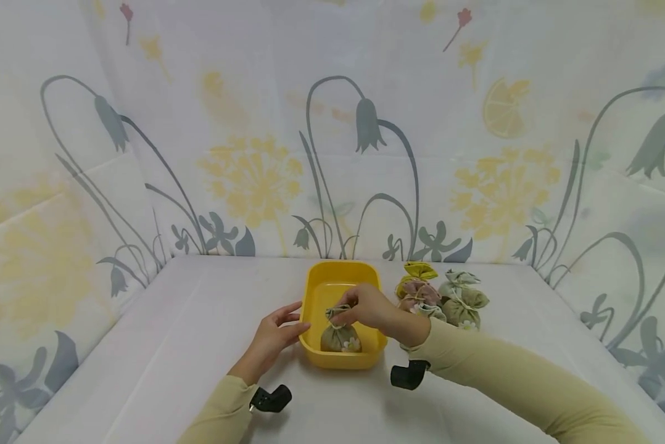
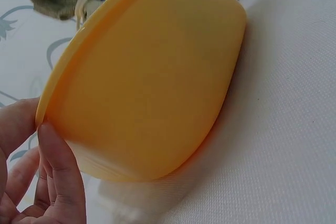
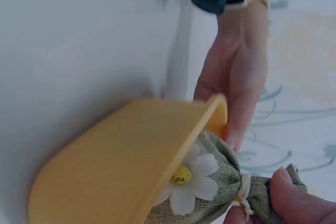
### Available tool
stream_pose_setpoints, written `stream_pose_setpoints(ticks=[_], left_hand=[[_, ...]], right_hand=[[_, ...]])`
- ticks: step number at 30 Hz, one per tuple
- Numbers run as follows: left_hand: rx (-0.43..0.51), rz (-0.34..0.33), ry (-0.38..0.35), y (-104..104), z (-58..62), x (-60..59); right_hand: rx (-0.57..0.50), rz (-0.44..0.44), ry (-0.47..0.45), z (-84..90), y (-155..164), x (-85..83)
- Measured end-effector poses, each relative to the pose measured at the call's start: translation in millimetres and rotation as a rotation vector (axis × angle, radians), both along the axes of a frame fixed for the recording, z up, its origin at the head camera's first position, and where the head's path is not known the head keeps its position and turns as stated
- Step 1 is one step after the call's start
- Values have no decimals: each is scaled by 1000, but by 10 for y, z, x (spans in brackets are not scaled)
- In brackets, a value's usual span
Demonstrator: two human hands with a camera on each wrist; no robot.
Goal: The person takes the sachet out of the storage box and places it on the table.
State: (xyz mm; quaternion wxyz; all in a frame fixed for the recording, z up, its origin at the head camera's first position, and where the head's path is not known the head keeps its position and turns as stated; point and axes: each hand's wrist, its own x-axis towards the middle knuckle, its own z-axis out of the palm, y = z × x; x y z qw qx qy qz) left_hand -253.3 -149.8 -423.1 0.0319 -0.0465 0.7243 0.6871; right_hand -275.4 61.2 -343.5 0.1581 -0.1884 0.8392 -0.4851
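Observation:
A yellow plastic tub (image 1: 310, 290) stands on the white table. Inside its near end is a small green cloth pouch (image 1: 335, 338) with a white flower and a tied neck. My right hand (image 1: 368, 308) pinches the gathered top of that pouch between thumb and fingers. At the tub's left side, my left hand (image 1: 274, 336) grips the rim, thumb on one face and fingers on the other, as the left wrist view shows. The right wrist view has the flower (image 3: 191, 179) partly behind the tub wall.
Right of the tub sits a cluster of tied pouches: a yellow one (image 1: 421, 270), a pink one (image 1: 419, 292), a pale one (image 1: 459, 279) and an olive one (image 1: 462, 308). The right forearm partly covers them. Behind the table hangs a flower-printed cloth (image 1: 332, 185).

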Motion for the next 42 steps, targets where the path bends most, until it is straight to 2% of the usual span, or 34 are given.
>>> stream_pose_setpoints(ticks=[7,13,21,25,29,35,42], left_hand=[[3,1,6,-10,2,-2],[-3,3,11,-12,4,4],[-12,1,11,1,36,-1],[-25,9,-4,6,26,0],[-31,8,-11,9,24,18],[-28,10,-3,1,28,25],[-19,15,-8,1,17,23]], right_hand=[[-4,-31,91,100,91,243],[15,-114,160,230,254,320],[-52,-185,129,379,582,407],[-111,-173,127,442,747,503],[-107,-206,139,492,887,603],[-48,-254,164,457,1117,690],[-51,-286,165,316,1405,794]])
